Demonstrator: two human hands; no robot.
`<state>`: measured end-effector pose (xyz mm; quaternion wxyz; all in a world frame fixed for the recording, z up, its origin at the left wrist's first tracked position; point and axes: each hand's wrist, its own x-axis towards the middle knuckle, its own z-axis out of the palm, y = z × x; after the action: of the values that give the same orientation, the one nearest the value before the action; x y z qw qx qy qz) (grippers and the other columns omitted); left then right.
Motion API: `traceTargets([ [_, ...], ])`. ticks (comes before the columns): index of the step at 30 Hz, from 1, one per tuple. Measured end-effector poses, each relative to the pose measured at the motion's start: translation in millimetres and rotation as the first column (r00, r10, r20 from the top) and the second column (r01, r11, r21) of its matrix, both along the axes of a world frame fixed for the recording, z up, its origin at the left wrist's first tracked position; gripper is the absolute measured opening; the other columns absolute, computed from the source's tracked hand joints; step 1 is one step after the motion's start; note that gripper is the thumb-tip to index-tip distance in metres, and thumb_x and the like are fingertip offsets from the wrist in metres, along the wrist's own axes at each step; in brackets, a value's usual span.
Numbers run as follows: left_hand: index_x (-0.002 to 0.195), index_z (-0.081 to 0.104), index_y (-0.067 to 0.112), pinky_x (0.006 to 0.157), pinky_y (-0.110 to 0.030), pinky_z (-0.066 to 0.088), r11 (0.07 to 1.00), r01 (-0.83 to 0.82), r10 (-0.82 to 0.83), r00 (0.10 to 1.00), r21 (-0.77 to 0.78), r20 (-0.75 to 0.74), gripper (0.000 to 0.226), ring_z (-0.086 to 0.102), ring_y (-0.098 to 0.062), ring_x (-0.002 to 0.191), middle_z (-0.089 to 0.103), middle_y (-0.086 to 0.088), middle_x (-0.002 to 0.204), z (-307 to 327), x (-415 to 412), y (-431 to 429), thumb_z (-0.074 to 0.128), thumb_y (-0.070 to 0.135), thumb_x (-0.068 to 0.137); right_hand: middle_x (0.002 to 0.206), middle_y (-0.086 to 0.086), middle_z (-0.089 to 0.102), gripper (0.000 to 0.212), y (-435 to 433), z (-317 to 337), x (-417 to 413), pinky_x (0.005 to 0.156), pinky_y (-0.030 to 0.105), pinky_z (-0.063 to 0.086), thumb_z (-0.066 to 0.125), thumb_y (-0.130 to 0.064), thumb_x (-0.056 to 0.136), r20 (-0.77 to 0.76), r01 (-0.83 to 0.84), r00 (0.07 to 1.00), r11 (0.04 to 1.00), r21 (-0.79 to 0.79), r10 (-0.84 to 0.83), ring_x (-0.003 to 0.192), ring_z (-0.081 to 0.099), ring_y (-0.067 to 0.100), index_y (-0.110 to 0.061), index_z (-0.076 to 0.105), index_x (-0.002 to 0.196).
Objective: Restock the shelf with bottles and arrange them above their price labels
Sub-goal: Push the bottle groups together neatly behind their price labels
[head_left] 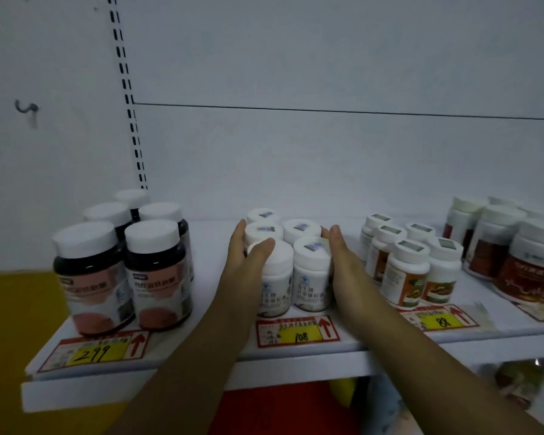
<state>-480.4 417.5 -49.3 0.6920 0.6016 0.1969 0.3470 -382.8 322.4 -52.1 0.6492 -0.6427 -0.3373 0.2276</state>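
The small white round plastic bottles stand clustered above the red-and-yellow 108 price label.
My left hand hooks its thumb over a front cap, right hand flat alongside — an uneven squeeze could topple one; blur hides my grip's firmness.

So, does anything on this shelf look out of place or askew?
Nothing spilled or fallen. One small thing: the front white bottle in the left hand shows a plain cap, while its neighbours' caps carry stickers; the thumb may hide one.
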Motion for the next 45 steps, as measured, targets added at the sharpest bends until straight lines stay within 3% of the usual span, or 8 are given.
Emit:
traceTargets([
  [7,0.121,0.034,0.049,0.067,-0.022,0.044,0.997,0.062,-0.061,0.998,-0.041,0.027,0.037,0.055,0.0,0.09,0.051,0.028,0.098,-6,0,7,0.043,0.022,0.097,0.072,-0.04,0.063,0.049,1,-1,-2,0.074,0.014,0.041,0.022,-0.048,0.098,0.108,0.098,0.99,0.995,-0.029,-0.094,0.077,0.061,-0.018,-0.058,0.061,0.071],
  [13,0.126,0.032,0.048,0.063,-0.019,0.042,0.998,0.05,-0.049,0.999,-0.039,0.015,0.036,0.053,0.002,0.085,0.05,0.028,0.098,-5,0,5,0.041,0.027,0.098,0.091,-0.032,0.059,0.034,2,-3,-1,0.075,0.012,0.04,0.022,-0.049,0.097,0.133,0.11,0.986,0.993,-0.034,-0.105,0.089,0.057,-0.01,-0.05,0.055,0.089],
  [18,0.147,0.024,0.039,0.088,-0.03,0.042,0.998,0.018,-0.017,1.0,-0.068,0.013,0.05,0.051,-0.013,0.115,0.042,0.01,0.143,-6,1,5,0.037,0.035,0.099,0.104,-0.032,0.057,0.029,-2,-2,-3,0.098,0.024,0.038,0.024,-0.054,0.095,0.087,0.138,0.986,0.99,0.031,-0.14,0.099,0.054,-0.006,-0.052,0.053,0.1],
  [23,0.145,0.031,0.041,0.109,-0.048,0.037,0.994,0.018,-0.018,1.0,-0.105,-0.001,0.069,0.049,-0.021,0.129,0.043,0.011,0.147,-11,4,9,0.05,0.059,0.081,0.154,-0.011,0.027,0.07,-7,1,-5,0.118,0.034,0.021,0.019,-0.063,0.083,0.256,0.176,0.95,0.983,0.044,-0.182,0.14,0.027,0.006,-0.035,0.021,0.147],
  [32,0.145,0.032,0.04,0.111,-0.047,0.035,0.998,-0.055,0.054,0.998,-0.027,-0.016,0.071,0.047,-0.018,0.13,0.043,0.014,0.145,-6,2,0,0.05,0.058,0.079,0.15,-0.01,0.034,0.049,-11,0,-8,0.099,0.006,0.021,0.025,-0.039,0.099,0.318,0.111,0.939,0.991,0.077,-0.13,0.124,0.03,-0.005,-0.028,0.027,0.146],
  [35,0.146,0.029,0.04,0.112,-0.048,0.034,0.997,-0.077,0.077,0.996,-0.007,-0.038,0.073,0.045,-0.019,0.132,0.04,0.011,0.149,-4,-1,-5,0.05,0.058,0.078,0.151,-0.008,0.035,0.051,-9,-3,-7,0.103,0.016,0.022,0.027,-0.048,0.097,0.309,0.108,0.941,0.989,0.106,-0.136,0.124,0.032,-0.002,-0.03,0.028,0.145],
  [42,0.15,0.019,0.034,0.118,-0.032,0.023,0.924,-0.274,0.293,0.956,0.267,-0.031,0.051,0.026,-0.006,0.141,0.022,0.014,0.156,9,-15,-31,0.033,0.034,0.101,0.156,-0.008,0.022,0.065,-14,-4,-4,0.109,0.017,0.012,0.021,-0.052,0.086,0.395,0.192,0.883,0.962,0.193,-0.255,0.138,0.018,0.0,-0.03,0.019,0.147],
  [45,0.145,0.015,0.043,0.106,0.002,0.01,0.818,-0.289,0.295,0.953,0.498,0.067,0.047,0.012,0.026,0.13,0.011,0.033,0.148,20,-35,-45,0.031,0.038,0.1,0.157,-0.006,0.019,0.062,-17,4,-12,0.109,0.017,0.009,0.021,-0.06,0.085,0.465,0.273,0.801,0.921,0.278,-0.377,0.136,0.013,-0.005,-0.035,0.018,0.141],
])
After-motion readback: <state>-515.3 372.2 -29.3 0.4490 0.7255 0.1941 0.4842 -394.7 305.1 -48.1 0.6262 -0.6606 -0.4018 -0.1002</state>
